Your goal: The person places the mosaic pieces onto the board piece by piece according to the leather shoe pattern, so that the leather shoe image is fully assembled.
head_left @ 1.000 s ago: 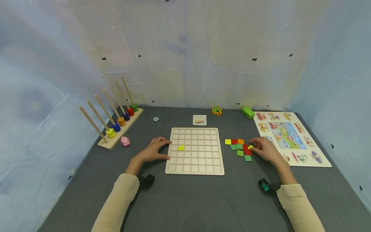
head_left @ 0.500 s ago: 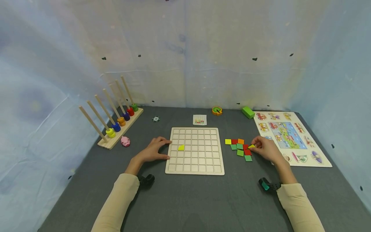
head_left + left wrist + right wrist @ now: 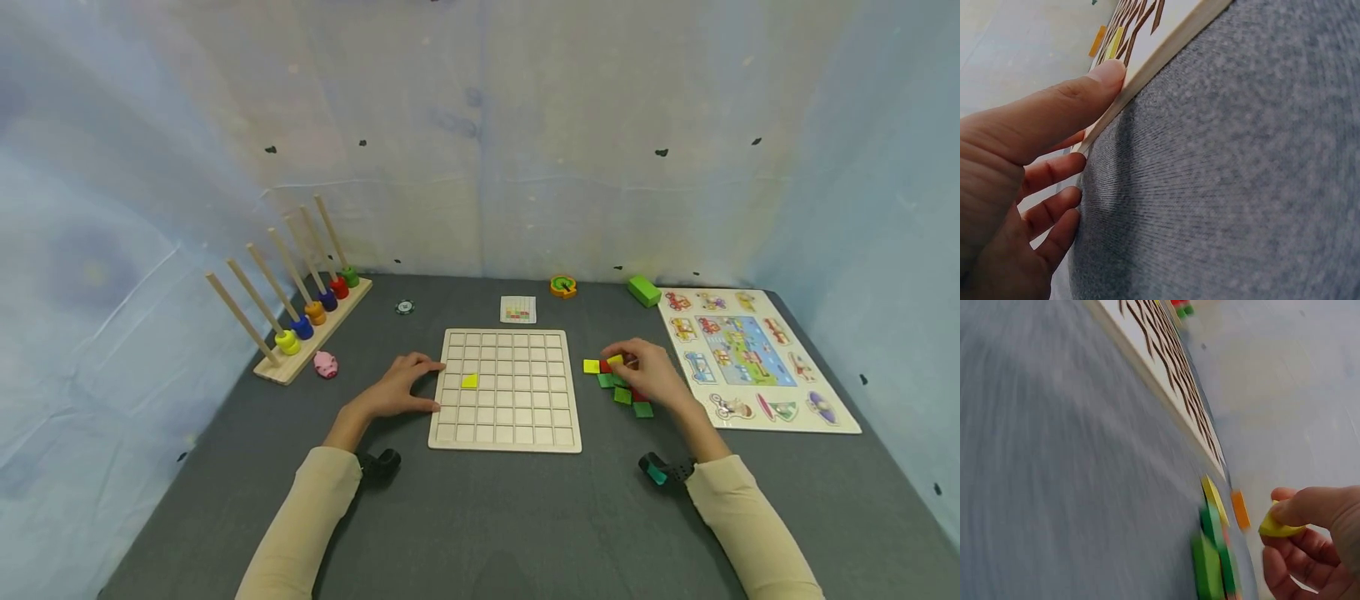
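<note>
A pale wooden grid board [image 3: 506,447] lies on the dark table with one yellow square tile [image 3: 469,381] in a cell toward its left side. At the board's left edge, my left hand [image 3: 393,390] rests with thumb and fingers spread. In the left wrist view, the thumb [image 3: 1094,87] touches the edge and the fingers are relaxed. Raised over the loose tiles, my right hand [image 3: 651,373] pinches another yellow tile [image 3: 1277,528] between thumb and fingers. It partly covers the group below, where a yellow tile [image 3: 591,367] and several green tiles [image 3: 622,397] show.
A pattern card [image 3: 518,310] lies behind the board. Also about are a peg stacker [image 3: 311,337], a pink pig [image 3: 326,364], a poker chip [image 3: 404,307], an orange-green toy [image 3: 563,287], a green block [image 3: 644,291] and a picture puzzle [image 3: 817,375].
My right hand has lifted the yellow tile from the right end of the loose group and moved left over it. My left hand stays at the board's edge.
</note>
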Demonstrator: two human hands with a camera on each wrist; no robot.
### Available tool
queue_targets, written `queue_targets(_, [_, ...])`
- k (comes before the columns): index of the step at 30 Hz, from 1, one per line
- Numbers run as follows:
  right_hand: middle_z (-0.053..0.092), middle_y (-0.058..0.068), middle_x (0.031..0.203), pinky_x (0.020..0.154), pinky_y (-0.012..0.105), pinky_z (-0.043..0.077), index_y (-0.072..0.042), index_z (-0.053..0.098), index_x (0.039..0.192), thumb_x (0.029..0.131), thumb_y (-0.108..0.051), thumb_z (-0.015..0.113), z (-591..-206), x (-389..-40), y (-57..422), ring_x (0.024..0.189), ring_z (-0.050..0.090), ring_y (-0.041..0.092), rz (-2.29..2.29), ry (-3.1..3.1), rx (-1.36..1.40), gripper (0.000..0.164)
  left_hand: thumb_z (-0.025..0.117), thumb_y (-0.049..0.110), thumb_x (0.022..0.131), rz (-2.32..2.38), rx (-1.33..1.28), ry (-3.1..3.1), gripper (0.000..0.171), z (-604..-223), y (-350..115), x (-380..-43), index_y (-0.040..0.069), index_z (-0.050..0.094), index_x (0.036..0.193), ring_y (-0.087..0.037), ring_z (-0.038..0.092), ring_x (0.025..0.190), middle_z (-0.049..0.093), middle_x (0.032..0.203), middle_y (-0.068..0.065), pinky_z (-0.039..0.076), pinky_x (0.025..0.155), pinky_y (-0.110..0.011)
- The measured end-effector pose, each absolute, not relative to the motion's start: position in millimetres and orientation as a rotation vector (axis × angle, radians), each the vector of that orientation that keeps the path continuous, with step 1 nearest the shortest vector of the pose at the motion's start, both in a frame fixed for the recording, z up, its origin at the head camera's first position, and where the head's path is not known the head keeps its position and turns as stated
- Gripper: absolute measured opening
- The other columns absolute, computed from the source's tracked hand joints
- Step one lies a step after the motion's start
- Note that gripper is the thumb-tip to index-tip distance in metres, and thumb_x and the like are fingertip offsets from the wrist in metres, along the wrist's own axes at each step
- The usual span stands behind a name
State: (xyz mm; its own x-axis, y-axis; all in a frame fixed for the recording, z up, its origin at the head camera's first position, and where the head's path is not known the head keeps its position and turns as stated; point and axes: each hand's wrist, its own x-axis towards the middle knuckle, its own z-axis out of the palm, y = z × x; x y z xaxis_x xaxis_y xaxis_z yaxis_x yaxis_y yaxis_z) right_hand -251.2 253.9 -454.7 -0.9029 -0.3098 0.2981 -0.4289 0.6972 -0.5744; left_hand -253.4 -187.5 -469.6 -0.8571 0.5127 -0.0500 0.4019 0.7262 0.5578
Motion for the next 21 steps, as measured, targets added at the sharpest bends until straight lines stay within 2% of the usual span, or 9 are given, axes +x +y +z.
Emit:
queue_targets(7, [0.065,0.006,0.092,0.065,0.028,0.048,-0.005,0.068,0.106,0.084,-0.007,0.068,-456,-255,204,0.076,0.057,0.014,1.188,-2.656,0.749,0.022,0.075,0.042,0.076,0.823,0.729,2.725,0.072,-469,-188,-253,0.015,0.047,0.137,-0.028,0.034,0.116,0.043,0.127,-0.008,0.030,0.099,-0.053])
queue_targets(21, [0.064,0.002,0.088,0.068,0.026,0.048,-0.005,0.068,0.104,0.084,-0.008,0.069,-470,-263,135,0.075,0.058,0.013,1.401,-2.630,0.901,0.020,0.074,0.044,0.077,0.793,0.746,2.740,0.071,-471,-188,-254,0.016,0.047,0.137,-0.028,0.034,0.117,0.043,0.127,-0.009,0.029,0.099,-0.053])
